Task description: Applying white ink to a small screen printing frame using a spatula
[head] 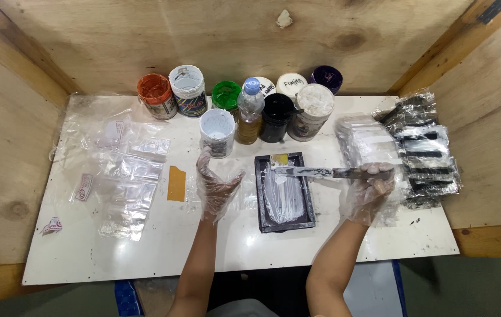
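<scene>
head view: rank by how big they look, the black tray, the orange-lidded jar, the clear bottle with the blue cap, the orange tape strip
1. black tray
2. and 3. orange-lidded jar and clear bottle with the blue cap: too alike to rank
4. orange tape strip

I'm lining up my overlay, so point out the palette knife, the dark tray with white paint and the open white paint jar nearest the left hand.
palette knife [306,171]: head view, on the flat blade.
dark tray [307,194]: head view, on the right rim.
white paint jar [216,125]: head view, on the paint inside.
</scene>
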